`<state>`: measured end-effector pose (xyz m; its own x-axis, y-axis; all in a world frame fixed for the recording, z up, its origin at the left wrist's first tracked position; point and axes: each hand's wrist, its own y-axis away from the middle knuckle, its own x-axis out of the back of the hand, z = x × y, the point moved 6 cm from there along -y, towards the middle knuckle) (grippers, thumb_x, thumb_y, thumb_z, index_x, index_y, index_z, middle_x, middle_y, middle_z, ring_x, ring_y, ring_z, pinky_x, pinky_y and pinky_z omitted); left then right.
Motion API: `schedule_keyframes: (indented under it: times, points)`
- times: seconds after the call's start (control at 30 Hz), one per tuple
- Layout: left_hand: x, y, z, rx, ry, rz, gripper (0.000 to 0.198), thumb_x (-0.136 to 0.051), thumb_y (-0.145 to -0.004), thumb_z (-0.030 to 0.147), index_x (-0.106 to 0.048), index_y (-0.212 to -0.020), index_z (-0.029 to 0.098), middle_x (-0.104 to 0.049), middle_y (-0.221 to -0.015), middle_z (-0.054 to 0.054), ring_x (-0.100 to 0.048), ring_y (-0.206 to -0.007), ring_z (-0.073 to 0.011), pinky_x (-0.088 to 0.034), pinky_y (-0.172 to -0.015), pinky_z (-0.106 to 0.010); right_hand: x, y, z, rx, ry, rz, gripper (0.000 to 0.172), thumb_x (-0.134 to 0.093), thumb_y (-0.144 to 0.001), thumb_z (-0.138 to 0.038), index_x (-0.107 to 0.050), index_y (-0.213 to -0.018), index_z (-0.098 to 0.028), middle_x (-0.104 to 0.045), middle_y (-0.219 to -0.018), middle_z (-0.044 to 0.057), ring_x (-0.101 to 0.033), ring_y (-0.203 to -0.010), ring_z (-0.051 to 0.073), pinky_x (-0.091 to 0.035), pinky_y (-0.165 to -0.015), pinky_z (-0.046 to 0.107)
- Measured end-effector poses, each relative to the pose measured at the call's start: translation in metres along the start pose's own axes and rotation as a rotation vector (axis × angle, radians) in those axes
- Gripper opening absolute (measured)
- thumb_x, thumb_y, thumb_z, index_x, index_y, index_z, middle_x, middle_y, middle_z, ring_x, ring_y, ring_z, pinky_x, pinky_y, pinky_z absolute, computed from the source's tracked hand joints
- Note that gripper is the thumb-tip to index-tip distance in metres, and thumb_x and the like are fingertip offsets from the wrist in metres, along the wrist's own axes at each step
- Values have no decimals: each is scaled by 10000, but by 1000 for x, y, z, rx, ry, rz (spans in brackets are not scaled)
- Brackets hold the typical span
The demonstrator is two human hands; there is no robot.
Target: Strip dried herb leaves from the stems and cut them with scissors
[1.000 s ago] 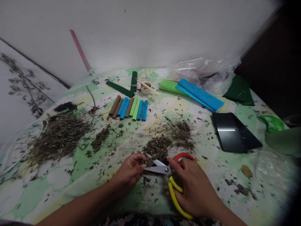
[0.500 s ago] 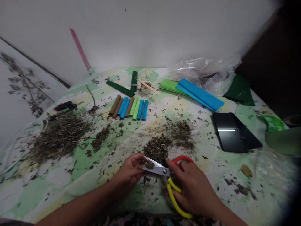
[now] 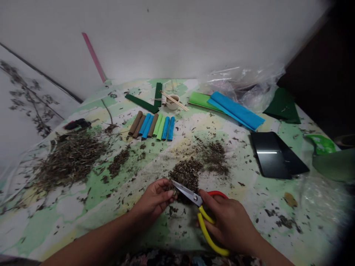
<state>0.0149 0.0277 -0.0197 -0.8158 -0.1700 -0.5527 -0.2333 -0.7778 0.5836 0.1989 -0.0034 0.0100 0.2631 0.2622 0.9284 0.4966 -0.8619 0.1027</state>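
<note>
My right hand point(image 3: 230, 223) grips the scissors point(image 3: 200, 207), which have one red and one yellow handle; the blades are closed and point up-left. My left hand point(image 3: 154, 201) is pinched on a small clump of dried herbs right at the blade tips. Just beyond lies a pile of chopped dried herbs point(image 3: 186, 172) on the green-and-white table cover point(image 3: 91, 192).
A heap of uncut dried stems point(image 3: 68, 157) lies at left. Several rolled paper tubes point(image 3: 152, 126) in brown, blue and green lie behind. Blue and green paper sheets point(image 3: 235, 111), a small cup with sticks point(image 3: 172, 102), a black sheet point(image 3: 274, 155) and plastic bags point(image 3: 244, 87) are at right.
The scissor blades closed on the clump and swung from pointing left to pointing up-left. My right hand shifted slightly down; my left hand stayed in place.
</note>
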Motion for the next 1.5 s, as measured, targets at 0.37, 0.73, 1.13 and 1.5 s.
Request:
schedule_keyframes:
  times: [0.37, 0.73, 1.13, 1.5]
  points:
    - [0, 0, 2, -6, 36, 46, 331, -859, -463, 128, -653, -722, 132, -667, -673, -7, -616, -607, -113, -492, -606, -211, 13, -4, -2, -31, -2, 56, 666, -565, -732, -382, -388, -1353, -221, -516, -917, 113, -498, -820, 263, -406, -735, 403]
    - [-5, 0, 2, 11, 4, -69, 187, -779, -617, 207, -705, -737, 85, -693, -715, -76, -631, -671, -152, -512, -677, -256, 11, -5, 1, -45, 0, 75, 630, -561, -748, -373, -408, -1341, -227, -520, -908, 107, -490, -817, 250, -399, -739, 382]
    - [-4, 0, 2, -9, 0, -1, 235, -843, -503, 128, -658, -646, 101, -637, -601, -13, -583, -547, -92, -465, -528, -176, 6, -2, -2, 14, 40, 36, 616, -571, -770, -362, -401, -1346, -226, -610, -880, 96, -567, -785, 236, -420, -678, 331]
    - [0, -1, 0, 4, -21, 5, 287, -859, -486, 174, -675, -697, 111, -666, -640, -11, -630, -557, -96, -511, -573, -167, 5, 1, -3, 56, 58, 93, 582, -595, -769, -379, -446, -1302, -199, -665, -854, 70, -621, -696, 200, -423, -585, 279]
